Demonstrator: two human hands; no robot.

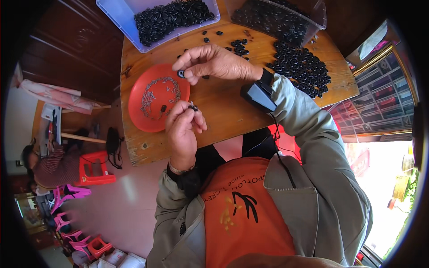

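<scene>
My left hand [182, 136] is closed, pinching a small dark piece [193, 107] with what looks like a thin metal pin sticking up from it. Above and slightly right of it, my right hand [219, 62] pinches a small black oval piece [181, 74] with a lighter ring on its face. Both hands are at the right side of a round red plate [136, 118]. Thin silvery metal pins [149, 96] lie scattered in the plate, with one dark piece [163, 108] among them.
A pale plastic bin [117, 26] full of black oval pieces stands at the back left of the wooden table [232, 109]. A clear bin [319, 18] with more is at the back right. Loose black pieces [304, 71] spread across the right side. Another person [56, 163] sits at the left.
</scene>
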